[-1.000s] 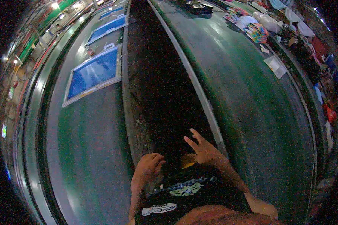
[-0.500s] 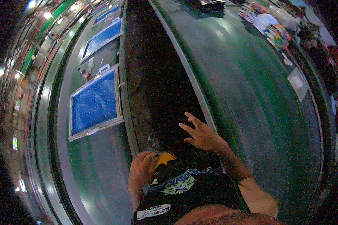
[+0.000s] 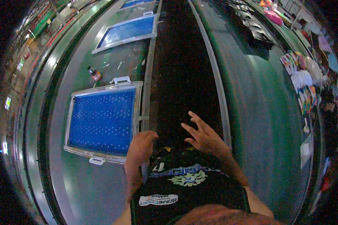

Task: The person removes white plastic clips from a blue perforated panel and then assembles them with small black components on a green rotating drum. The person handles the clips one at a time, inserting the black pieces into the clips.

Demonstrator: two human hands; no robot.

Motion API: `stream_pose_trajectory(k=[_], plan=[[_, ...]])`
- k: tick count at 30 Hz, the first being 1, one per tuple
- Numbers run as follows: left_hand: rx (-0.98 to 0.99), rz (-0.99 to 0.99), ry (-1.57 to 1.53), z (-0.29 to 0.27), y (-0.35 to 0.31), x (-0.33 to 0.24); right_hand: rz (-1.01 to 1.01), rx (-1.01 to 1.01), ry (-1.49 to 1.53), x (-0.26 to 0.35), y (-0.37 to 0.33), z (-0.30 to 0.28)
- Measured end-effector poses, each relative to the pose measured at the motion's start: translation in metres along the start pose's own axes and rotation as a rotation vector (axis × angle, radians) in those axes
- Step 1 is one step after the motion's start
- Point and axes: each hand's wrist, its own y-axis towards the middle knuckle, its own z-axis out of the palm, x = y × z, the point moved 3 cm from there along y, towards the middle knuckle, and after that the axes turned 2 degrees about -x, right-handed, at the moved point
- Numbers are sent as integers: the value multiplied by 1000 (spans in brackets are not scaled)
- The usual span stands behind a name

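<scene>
My left hand [image 3: 142,145] is closed, its fingers curled inward beside the right edge of the nearest framed printing screen [image 3: 103,120]. What it holds, if anything, is hidden. That screen has blue mesh with rows of small pale marks, a light frame and white handles, and lies flat on the left green table [image 3: 77,180]. My right hand [image 3: 206,138] hangs in the air over the dark aisle [image 3: 187,75], close to the edge of the right table [image 3: 259,123]. Its fingers are spread and nothing shows in them.
A small dark bottle [image 3: 95,74] with a label stands behind the nearest screen. Farther up lies another blue screen [image 3: 127,32]. On the right table are black flat pieces [image 3: 253,30]; colourful cloth [image 3: 308,98] and a pale flat panel [image 3: 306,152] lie along its far side.
The view has swung left and moved forward, so the nearest screen appears larger and closer to my left hand. My left hand has risen a little; my right stays spread.
</scene>
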Motion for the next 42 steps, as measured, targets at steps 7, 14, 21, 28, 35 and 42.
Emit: stream_pose_trajectory(k=[7,14,21,28,35,42], plan=[[31,7,-114,-30,79,55,73,269,123,-62,80,78],[38,-148,-263,31,130,104,-13,145,212,-142,156,101],[-152,-14,-156,-13,317,138,-55,56,227,-256,313,28],[-11,22,-165,-31,452,219,56,27,74,-379,422,-5],[40,5,-214,-5,533,281,0,210,137,-439,487,23],[-1,-135,-137,-50,626,373,-125,228,23,-468,661,-3]])
